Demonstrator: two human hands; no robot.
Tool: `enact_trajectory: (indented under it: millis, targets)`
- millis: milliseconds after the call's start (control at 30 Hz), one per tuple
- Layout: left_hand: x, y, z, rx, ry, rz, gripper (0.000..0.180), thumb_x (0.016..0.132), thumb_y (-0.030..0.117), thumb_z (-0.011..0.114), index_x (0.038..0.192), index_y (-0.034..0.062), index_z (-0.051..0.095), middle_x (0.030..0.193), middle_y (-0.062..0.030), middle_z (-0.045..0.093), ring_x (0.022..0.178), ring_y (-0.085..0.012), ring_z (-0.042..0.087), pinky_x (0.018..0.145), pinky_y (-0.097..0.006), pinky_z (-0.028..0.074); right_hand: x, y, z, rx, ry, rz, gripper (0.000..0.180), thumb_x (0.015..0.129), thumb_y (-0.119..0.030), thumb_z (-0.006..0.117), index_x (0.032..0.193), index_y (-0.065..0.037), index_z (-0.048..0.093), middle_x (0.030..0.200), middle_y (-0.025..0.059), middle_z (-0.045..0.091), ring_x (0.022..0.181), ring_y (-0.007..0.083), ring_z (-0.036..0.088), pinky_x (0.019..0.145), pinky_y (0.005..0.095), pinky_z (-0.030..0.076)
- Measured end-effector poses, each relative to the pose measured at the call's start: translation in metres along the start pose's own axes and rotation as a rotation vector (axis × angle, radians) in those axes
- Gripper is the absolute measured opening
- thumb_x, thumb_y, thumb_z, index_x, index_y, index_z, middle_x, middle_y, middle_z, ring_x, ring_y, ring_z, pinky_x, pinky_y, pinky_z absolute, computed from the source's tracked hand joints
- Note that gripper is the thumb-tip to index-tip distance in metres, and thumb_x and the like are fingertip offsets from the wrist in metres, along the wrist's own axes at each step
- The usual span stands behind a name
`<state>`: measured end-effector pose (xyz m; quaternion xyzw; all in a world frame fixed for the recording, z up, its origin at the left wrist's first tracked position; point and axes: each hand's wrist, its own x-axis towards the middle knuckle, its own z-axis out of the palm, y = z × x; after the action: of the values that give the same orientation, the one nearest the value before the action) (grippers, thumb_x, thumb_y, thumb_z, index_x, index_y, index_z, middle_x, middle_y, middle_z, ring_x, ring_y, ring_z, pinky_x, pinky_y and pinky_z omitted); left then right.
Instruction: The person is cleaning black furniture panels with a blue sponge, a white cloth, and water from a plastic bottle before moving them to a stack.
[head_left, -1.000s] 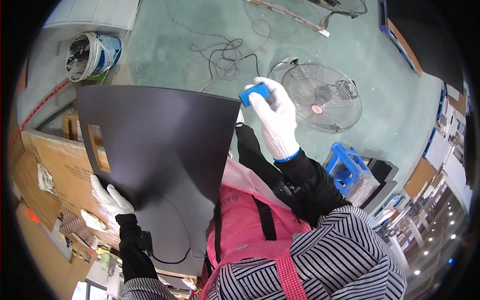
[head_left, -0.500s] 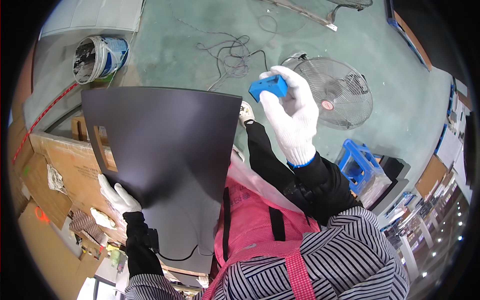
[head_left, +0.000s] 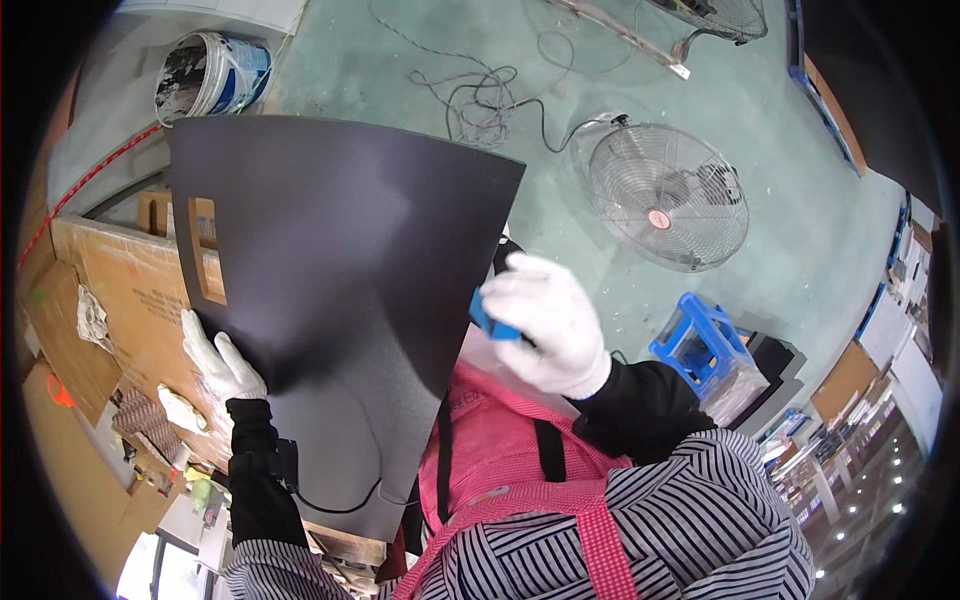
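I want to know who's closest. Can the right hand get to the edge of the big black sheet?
Probably yes: the right hand, gripping a small blue tool, sits right beside the black sheet with nothing between them.

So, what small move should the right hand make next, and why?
Probably slide the blue tool onto the black sheet: the right hand holds it at the sheet's right edge, while the left hand steadies the opposite side.

Bright, even indoor light, soft shadows, sharp centre, strong fisheye bending and black vignette at the rim.
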<state>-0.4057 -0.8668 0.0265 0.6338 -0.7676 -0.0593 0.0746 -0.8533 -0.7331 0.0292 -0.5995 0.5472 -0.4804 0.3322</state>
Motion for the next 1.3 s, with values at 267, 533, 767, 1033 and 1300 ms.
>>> enact_trajectory:
  millis: [267,533,767,1033,1300]
  targets:
    - [0.000,0.001,0.004,-0.092,0.028,0.020,0.054,0.110,0.020,0.043,0.158,-0.0040,0.037,0.162,-0.0234,0.040,0.149,-0.0372,0.038,0.125,-0.045,0.028,0.045,0.036,-0.012,-0.180,0.460,0.037,0.044,0.076,-0.002,0.082,0.118,-0.004,0.070,0.111,0.0129,0.074,0.105,0.0357,0.070,0.097,0.0426,0.054]
    - [-0.001,-0.003,0.005,0.073,0.075,0.077,0.051,0.107,0.017,0.052,0.154,-0.0018,0.044,0.165,-0.0273,0.034,0.151,-0.0408,0.035,0.124,-0.048,0.028,-0.063,-0.012,0.052,0.075,-0.143,-0.103,0.032,0.069,-0.008,0.079,0.099,-0.006,0.067,0.105,0.0112,0.069,0.091,0.0334,0.065,0.087,0.0472,0.053]
    - [-0.012,-0.012,0.004,-0.104,0.272,0.049,0.053,0.106,0.022,0.058,0.153,-0.0005,0.046,0.166,-0.0324,0.026,0.153,-0.0439,0.031,0.124,-0.049,0.028,-0.016,0.021,0.048,-0.156,0.477,-0.078,0.046,0.074,-0.001,0.082,0.118,-0.004,0.070,0.109,0.0122,0.074,0.103,0.0348,0.071,0.091,0.0404,0.056]
    - [-0.156,-0.005,-0.019,-0.120,-0.066,0.232,0.068,0.097,0.005,0.057,0.159,-0.0054,0.033,0.169,-0.0347,0.017,0.157,-0.0490,0.019,0.127,-0.054,0.023,-0.190,-0.051,0.155,0.078,-0.044,-0.202,0.036,0.071,-0.009,0.074,0.107,-0.010,0.071,0.107,0.0091,0.071,0.095,0.0336,0.067,0.085,0.0466,0.055]
    - [-0.423,-0.155,-0.081,0.075,-0.412,0.362,0.071,0.104,0.030,0.048,0.161,-0.0054,0.024,0.164,-0.0391,0.023,0.149,-0.0639,0.023,0.120,-0.073,0.022,-0.094,-0.031,0.110,-0.261,0.483,-0.150,0.040,0.075,0.000,0.077,0.114,-0.004,0.068,0.098,0.0108,0.071,0.090,0.0323,0.069,0.085,0.0397,0.054]
